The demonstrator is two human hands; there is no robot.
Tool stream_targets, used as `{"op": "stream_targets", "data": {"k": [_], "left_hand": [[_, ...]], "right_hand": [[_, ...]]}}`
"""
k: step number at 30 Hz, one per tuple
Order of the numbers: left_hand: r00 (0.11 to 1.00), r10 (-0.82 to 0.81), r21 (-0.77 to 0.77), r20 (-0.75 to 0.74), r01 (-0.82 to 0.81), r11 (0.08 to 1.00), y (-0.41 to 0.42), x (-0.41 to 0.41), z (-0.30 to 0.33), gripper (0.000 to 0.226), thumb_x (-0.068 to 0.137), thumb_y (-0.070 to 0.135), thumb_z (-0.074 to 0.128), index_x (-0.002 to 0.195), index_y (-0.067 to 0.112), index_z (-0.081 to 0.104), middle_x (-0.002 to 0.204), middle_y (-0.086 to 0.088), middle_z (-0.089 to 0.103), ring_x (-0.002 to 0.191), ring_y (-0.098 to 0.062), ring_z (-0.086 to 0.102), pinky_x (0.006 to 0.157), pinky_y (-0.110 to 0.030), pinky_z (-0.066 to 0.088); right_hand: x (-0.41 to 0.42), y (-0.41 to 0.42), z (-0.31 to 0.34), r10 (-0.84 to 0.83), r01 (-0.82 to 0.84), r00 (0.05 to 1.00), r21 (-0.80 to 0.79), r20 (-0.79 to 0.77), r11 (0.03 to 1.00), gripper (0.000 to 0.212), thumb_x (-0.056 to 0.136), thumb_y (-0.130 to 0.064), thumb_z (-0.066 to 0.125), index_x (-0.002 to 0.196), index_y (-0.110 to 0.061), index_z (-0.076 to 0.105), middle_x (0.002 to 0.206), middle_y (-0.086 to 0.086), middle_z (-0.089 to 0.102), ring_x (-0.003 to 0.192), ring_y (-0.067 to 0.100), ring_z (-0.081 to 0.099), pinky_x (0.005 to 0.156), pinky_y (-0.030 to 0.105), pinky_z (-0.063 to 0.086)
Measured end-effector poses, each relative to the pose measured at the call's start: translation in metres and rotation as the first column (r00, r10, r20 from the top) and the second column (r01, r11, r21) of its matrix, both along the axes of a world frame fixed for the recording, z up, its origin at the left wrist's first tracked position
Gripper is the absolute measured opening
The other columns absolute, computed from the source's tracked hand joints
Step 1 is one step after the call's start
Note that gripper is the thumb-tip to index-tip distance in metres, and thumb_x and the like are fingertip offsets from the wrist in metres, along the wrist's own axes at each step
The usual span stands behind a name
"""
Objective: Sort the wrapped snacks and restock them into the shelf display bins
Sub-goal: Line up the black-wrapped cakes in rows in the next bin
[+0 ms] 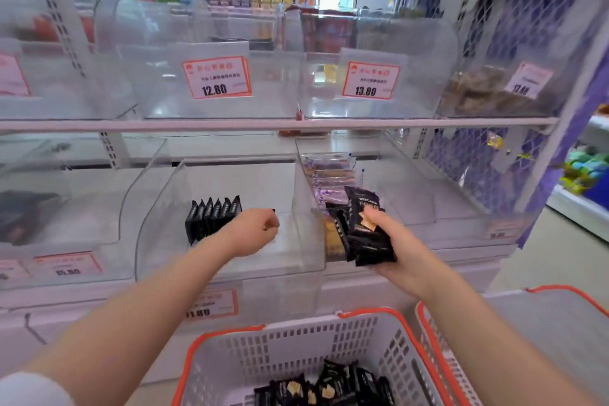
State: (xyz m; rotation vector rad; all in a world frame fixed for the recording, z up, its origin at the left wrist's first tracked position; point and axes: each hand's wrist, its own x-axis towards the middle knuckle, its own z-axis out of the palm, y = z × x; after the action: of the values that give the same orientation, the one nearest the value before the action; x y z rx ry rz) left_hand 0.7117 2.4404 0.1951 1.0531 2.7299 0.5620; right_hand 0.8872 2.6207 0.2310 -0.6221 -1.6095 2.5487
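1. Snacks in black wrappers (324,389) lie heaped in the white basket with the orange rim (333,333) nearest the camera, so plenty of stock is left to shelve. A second orange-rimmed basket (527,316) stands just beside it on the right.

2. Above the baskets, the right hand (392,250) grasps a bundle of the same black packets (365,231), fingers wrapped under the stack and thumb pressed on the top packet. It hovers at the front edge of the shelf, by the divider between two clear bins.

3. The left hand (255,231) reaches into the middle clear bin (230,260). Its fingers are curled in and turned away from the camera; a dark tip shows past the knuckles, but whether they pinch a packet cannot be told.

4. Deeper in that bin, a short row of black packets (212,217) stands upright on edge at the left. Most of the bin floor to its right is bare.

5. The neighbouring bin on the right holds purple-wrapped snacks (329,171), stacked towards the back.

6. I judge the step in hand to be filling the middle bin one packet at a time. The next move calls for passing a packet from the right-hand bundle to the left, then standing it upright against the row.
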Motion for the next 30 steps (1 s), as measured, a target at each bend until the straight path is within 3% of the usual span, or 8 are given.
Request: {"op": "stream_targets", "data": {"k": [4, 8, 14, 18, 20, 24, 26, 30], "left_hand": [[0.916, -0.353, -0.537, -0.192, 0.203, 0.819, 0.023, -0.043, -0.016, 0.031, 0.098, 0.02, 0.038, 0.126, 0.014, 0.047, 0.133, -0.005, 0.045, 0.121, -0.025, 0.045, 0.097, -0.039, 0.04], [0.79, -0.566, -0.738, -0.235, 0.234, 0.633, 0.032, -0.065, -0.033, 0.036, 0.099, 0.027, 0.033, 0.133, 0.018, 0.043, 0.139, -0.001, 0.043, 0.132, -0.023, 0.033, 0.106, -0.037, 0.03], [0.74, -0.59, -0.774, -0.322, 0.153, 0.615, 0.02, -0.084, -0.03, 0.033, 0.095, 0.021, 0.035, 0.12, 0.01, 0.055, 0.126, -0.008, 0.051, 0.122, -0.026, 0.04, 0.101, -0.035, 0.031], [0.802, -0.492, -0.718, -0.338, 0.118, 0.685, 0.001, -0.093, -0.02, 0.032, 0.091, 0.017, 0.038, 0.116, 0.009, 0.057, 0.123, -0.009, 0.05, 0.115, -0.027, 0.045, 0.092, -0.036, 0.039], [0.869, -0.379, -0.684, -0.318, 0.066, 0.726, -0.004, -0.093, -0.015, 0.032, 0.092, 0.018, 0.039, 0.118, 0.01, 0.054, 0.121, -0.008, 0.051, 0.109, -0.026, 0.051, 0.084, -0.036, 0.044], [0.935, -0.253, -0.617, -0.248, 0.049, 0.786, -0.007, -0.089, -0.01, 0.031, 0.092, 0.02, 0.039, 0.117, 0.009, 0.054, 0.122, -0.008, 0.05, 0.107, -0.028, 0.053, 0.078, -0.037, 0.045], [0.948, -0.215, -0.585, -0.236, 0.038, 0.81, -0.012, -0.089, -0.007, 0.029, 0.092, 0.019, 0.041, 0.115, 0.008, 0.056, 0.122, -0.008, 0.051, 0.106, -0.028, 0.054, 0.08, -0.038, 0.046], [0.978, -0.135, -0.516, -0.16, 0.033, 0.856, -0.021, -0.09, -0.006, 0.032, 0.089, 0.019, 0.05, 0.117, 0.008, 0.058, 0.122, -0.009, 0.055, 0.106, -0.028, 0.055, 0.084, -0.036, 0.048]], "right_hand": [[-0.018, 0.006, 0.006, 0.017, -0.017, 1.0, 0.097, -0.001, 0.995, 0.021, 0.077, -0.032, 0.065, 0.089, -0.016, 0.067, 0.076, 0.001, 0.072, 0.064, 0.012, 0.069, 0.051, 0.02, 0.051], [-0.037, 0.007, 0.016, 0.033, -0.03, 0.999, 0.219, -0.009, 0.975, 0.021, 0.081, -0.035, 0.064, 0.093, -0.017, 0.063, 0.069, -0.002, 0.071, 0.062, 0.013, 0.069, 0.053, 0.022, 0.052], [-0.061, -0.014, 0.037, 0.057, -0.002, 0.996, 0.626, -0.068, 0.78, 0.018, 0.08, -0.039, 0.067, 0.094, -0.028, 0.062, 0.086, -0.008, 0.073, 0.087, 0.016, 0.069, 0.08, 0.041, 0.056], [-0.088, -0.053, 0.045, 0.058, -0.069, 0.997, 0.934, 0.052, 0.351, 0.045, 0.072, -0.055, 0.064, 0.103, -0.024, 0.054, 0.099, -0.007, 0.065, 0.09, 0.011, 0.061, 0.071, 0.028, 0.05], [-0.109, -0.068, 0.041, 0.036, -0.207, 0.978, 0.961, 0.203, 0.183, 0.047, 0.073, -0.055, 0.061, 0.1, -0.017, 0.052, 0.091, -0.001, 0.061, 0.085, 0.019, 0.06, 0.064, 0.03, 0.048], [-0.162, -0.082, 0.008, -0.05, -0.448, 0.89, 0.889, 0.454, 0.089, 0.029, 0.081, -0.038, 0.057, 0.074, -0.01, 0.053, 0.073, 0.003, 0.058, 0.073, 0.023, 0.056, 0.055, 0.025, 0.041], [-0.184, -0.084, -0.016, -0.123, -0.495, 0.86, 0.868, 0.495, 0.035, 0.023, 0.083, -0.031, 0.055, 0.087, -0.009, 0.059, 0.091, 0.007, 0.064, 0.082, 0.026, 0.059, 0.065, 0.025, 0.044], [-0.205, -0.087, -0.056, -0.271, -0.433, 0.856, 0.897, 0.44, 0.091, 0.047, 0.082, -0.032, 0.061, 0.119, -0.004, 0.053, 0.117, 0.01, 0.061, 0.108, 0.028, 0.059, 0.083, 0.032, 0.05]]}}
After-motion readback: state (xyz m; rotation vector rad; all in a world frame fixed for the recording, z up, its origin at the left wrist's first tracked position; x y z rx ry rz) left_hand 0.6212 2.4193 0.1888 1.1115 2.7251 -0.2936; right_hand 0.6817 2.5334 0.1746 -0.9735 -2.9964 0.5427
